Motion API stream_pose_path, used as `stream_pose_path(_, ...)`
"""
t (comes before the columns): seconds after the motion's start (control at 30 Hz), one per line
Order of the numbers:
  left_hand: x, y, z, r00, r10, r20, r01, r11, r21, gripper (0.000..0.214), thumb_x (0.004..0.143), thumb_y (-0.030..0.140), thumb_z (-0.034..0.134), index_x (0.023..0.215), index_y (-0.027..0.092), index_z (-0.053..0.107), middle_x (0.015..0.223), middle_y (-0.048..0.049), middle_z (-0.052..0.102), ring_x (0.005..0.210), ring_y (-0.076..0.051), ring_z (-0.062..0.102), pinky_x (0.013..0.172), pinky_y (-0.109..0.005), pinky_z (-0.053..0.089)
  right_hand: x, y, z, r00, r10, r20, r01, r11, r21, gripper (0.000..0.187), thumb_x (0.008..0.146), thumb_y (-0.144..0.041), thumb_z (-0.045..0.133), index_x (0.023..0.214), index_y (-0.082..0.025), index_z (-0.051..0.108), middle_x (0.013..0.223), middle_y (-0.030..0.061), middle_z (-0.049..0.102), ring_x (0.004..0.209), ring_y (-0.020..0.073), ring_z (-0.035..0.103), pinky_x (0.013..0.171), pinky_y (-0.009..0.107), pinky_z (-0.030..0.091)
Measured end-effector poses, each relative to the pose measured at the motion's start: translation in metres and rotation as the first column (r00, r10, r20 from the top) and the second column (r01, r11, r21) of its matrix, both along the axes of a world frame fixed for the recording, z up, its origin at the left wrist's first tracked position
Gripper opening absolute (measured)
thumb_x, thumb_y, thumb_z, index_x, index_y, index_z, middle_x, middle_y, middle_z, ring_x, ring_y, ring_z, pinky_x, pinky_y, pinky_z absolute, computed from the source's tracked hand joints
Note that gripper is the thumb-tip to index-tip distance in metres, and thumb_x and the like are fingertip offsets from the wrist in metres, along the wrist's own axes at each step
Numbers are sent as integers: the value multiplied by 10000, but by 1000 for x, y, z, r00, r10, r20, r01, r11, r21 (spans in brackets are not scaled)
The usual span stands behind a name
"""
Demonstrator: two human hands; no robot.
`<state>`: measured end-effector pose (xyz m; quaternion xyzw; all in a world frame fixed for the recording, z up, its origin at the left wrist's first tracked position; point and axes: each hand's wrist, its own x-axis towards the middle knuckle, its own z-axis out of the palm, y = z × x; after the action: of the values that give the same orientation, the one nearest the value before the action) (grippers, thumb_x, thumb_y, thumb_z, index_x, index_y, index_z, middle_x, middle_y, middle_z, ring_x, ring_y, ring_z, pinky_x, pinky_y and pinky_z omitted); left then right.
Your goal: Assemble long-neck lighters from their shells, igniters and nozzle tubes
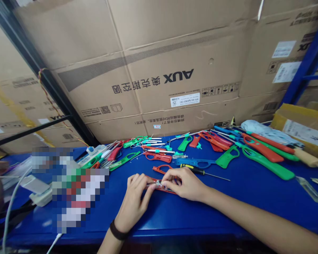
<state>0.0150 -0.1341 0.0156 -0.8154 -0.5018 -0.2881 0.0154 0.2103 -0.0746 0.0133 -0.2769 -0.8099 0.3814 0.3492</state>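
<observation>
Both hands work close together at the near middle of the blue-painted worktop (pixel 201 211). The left hand (pixel 139 201), with a black band (pixel 118 230) around its wrist, is closed in a pinch on the left end of a red plastic lighter casing (pixel 161 187), which lies nearly flat and slightly tilted under the fingers. The right hand (pixel 184 183) is also closed, its fingertips (pixel 168 175) pinching a small silvery metal part (pixel 158 183) set in the casing's open frame. Just beyond the hands lie a small red plastic piece (pixel 161 169) and a screwdriver with a black-and-yellow handle (pixel 190 169), its thin shaft pointing right. Farther away, many loose lighter casings in red, green and blue plastic are spread across the worktop, among them a blue casing joined to a green grip (pixel 206 162) and a long green casing (pixel 267 167) at the right. Thin metal rods lie among the casings toward the far left. A pale blue crumpled bag (pixel 265 132) sits at the far right, and large cardboard boxes printed AUX (pixel 153 70) stand along the far edge. A blue steel shelf upright (pixel 304 60) rises at the right. A white cable (pixel 9 211) curves along the near left, beside a pixelated blurred patch (pixel 76 194).
</observation>
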Motion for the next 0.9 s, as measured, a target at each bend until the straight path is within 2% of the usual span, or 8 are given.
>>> stream_pose_path(0.2, 1, -1, 1, 1000, -24, 1, 24, 1000, 6, 189, 974, 252, 387, 862, 208, 533, 797, 5, 598, 734, -167, 515, 768, -340, 342, 1, 0, 1, 1000, 6, 29, -8, 997, 81, 138, 838, -257, 581, 807, -171, 685, 622, -20, 634, 505, 80, 480, 484, 188, 337)
stream_pose_path(0.37, -2, -3, 0, 1000, -20, -4, 20, 1000, 3, 173, 969, 240, 398, 875, 210, 540, 809, 2, 611, 748, -172, 524, 785, -350, 334, 2, 2, 5, 998, 26, 62, -32, 995, 95, 141, 847, -257, 580, 820, -180, 695, 667, -15, 664, 534, 84, 510, 514, 191, 354)
stream_pose_path(0.5, -10, -2, 1, 999, -3, -41, 3, 1000, 4, 134, 954, 241, 436, 937, 226, 568, 842, 6, 641, 777, -175, 550, 857, -384, 312, 3, 5, 7, 996, 18, 88, -27, 994, 107, 150, 842, -312, 605, 825, -207, 710, 753, -10, 692, 624, 105, 560, 576, 205, 384)
stream_pose_path(0.67, -17, 7, 6, 999, -31, 17, 32, 993, -117, 130, 939, 294, 486, 1018, 269, 585, 969, 21, 689, 896, -173, 600, 967, -418, 262, 4, 8, 8, 986, -122, 113, 110, 988, 108, 140, 847, -289, 584, 855, -203, 693, 723, -11, 661, 616, 109, 559, 561, 212, 376)
stream_pose_path(0.9, -33, 21, 11, 997, -70, -22, 60, 952, -299, 155, 903, 338, 541, 1029, 312, 629, 998, 47, 701, 940, -164, 637, 1083, -490, 157, 5, 7, 12, 976, -155, 152, 128, 976, 176, 110, 828, -235, 587, 816, -209, 693, 718, -20, 642, 638, 107, 559, 587, 215, 375)
